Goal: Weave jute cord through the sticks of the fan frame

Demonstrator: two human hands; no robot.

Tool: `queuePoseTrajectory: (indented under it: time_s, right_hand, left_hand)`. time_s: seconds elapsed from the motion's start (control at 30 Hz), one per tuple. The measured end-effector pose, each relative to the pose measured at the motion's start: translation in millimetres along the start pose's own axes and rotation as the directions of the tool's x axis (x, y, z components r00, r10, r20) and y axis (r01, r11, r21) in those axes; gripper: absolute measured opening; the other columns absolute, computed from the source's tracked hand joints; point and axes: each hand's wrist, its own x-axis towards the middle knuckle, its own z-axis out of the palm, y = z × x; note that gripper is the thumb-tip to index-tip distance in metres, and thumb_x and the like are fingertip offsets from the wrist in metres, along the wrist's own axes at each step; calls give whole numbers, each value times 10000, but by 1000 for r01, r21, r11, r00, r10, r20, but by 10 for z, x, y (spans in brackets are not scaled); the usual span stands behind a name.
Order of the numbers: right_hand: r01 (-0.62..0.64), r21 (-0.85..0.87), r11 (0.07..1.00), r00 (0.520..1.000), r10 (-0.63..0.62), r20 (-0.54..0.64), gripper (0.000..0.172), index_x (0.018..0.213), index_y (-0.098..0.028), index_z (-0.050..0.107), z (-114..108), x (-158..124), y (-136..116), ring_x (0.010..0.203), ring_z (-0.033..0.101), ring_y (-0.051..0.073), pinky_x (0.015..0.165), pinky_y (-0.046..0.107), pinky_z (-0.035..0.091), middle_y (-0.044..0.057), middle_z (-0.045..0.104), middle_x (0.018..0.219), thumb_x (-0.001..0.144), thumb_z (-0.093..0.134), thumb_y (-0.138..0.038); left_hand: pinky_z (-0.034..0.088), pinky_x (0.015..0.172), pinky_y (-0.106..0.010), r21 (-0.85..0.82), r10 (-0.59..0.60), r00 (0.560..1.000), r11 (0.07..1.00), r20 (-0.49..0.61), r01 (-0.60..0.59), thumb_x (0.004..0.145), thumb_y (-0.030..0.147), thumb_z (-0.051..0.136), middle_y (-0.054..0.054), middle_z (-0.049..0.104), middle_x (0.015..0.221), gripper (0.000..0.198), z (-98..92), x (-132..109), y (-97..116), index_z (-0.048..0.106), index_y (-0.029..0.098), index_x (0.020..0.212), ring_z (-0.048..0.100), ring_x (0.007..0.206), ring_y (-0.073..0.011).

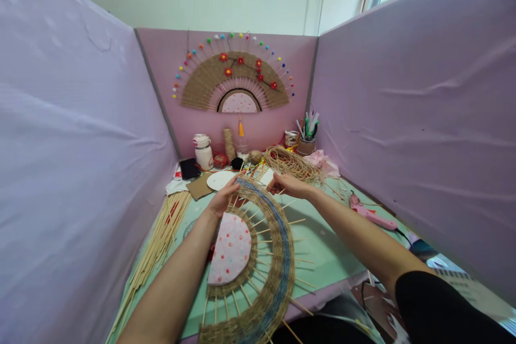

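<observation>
A half-round fan (277, 236) of woven brown cord on thin sticks, with a blue stripe along its band, stands tilted in front of me. At its centre is a white half-circle of cloth (231, 250) with red dots. My left hand (226, 199) grips the fan's upper end, its fingers partly hidden behind the weave. Just right of that end, my right hand (288, 185) is closed in a pinch, and what lies between its fingers is too small to make out. Bare stick ends poke out past the band's outer edge.
Loose sticks (155, 247) lie along the left side. A coil of cord (292, 164), a white bottle (203, 151) and a twine spool (229, 144) stand at the back. A pink glue gun (373, 216) lies right. A finished fan (242, 72) hangs on the back panel.
</observation>
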Motion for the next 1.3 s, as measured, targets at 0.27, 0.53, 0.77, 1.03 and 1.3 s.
queuePoseTrajectory:
  time_s: [0.27, 0.53, 0.77, 1.03, 1.3]
  right_hand:
    - [-142, 152, 978, 988, 131, 85, 694, 811, -123, 745, -1, -95, -145, 680, 561, 132, 644, 236, 415, 77, 641, 720, 875, 334, -679]
    - [-55, 74, 996, 981, 40, 191, 784, 908, -86, 728, -34, -119, -105, 577, 463, 111, 566, 248, 313, 45, 576, 628, 865, 265, -717]
    - [30, -21, 999, 980, -25, 197, 813, 929, -75, 718, -19, -161, -175, 580, 423, 116, 586, 266, 311, 21, 518, 602, 839, 269, -747]
    - [167, -264, 950, 973, -202, -112, 630, 743, -115, 679, -42, -105, -310, 572, 401, 108, 573, 258, 289, -9, 482, 576, 792, 458, -702]
    - [155, -340, 928, 942, -243, -232, 420, 716, -140, 642, -48, -274, -566, 550, 364, 91, 525, 240, 248, -27, 477, 589, 733, 630, -559]
  left_hand:
    - [445, 963, -361, -106, 20, 999, 994, 46, -15, 683, 213, 642, -120, 656, 1165, 580, 67, -13, -75, 542, 137, 1249, 597, 1111, -252]
    - [459, 950, -425, -160, 9, 1000, 987, 23, -5, 758, 168, 552, -125, 628, 1227, 607, 61, -33, -63, 452, 194, 1355, 589, 1132, -267]
    - [458, 962, -477, -190, 18, 999, 982, 30, -12, 817, 145, 517, -76, 550, 1349, 584, -100, -245, 24, 430, 284, 1377, 562, 1170, -282]
    - [403, 1018, -508, -247, 67, 997, 967, 25, -59, 835, 76, 453, -105, 515, 1384, 591, -212, -269, 43, 399, 235, 1402, 509, 1234, -291]
    - [380, 1029, -516, -265, 27, 1000, 964, -4, -28, 848, 69, 419, -115, 559, 1336, 603, -242, -245, 33, 345, 229, 1425, 532, 1212, -276]
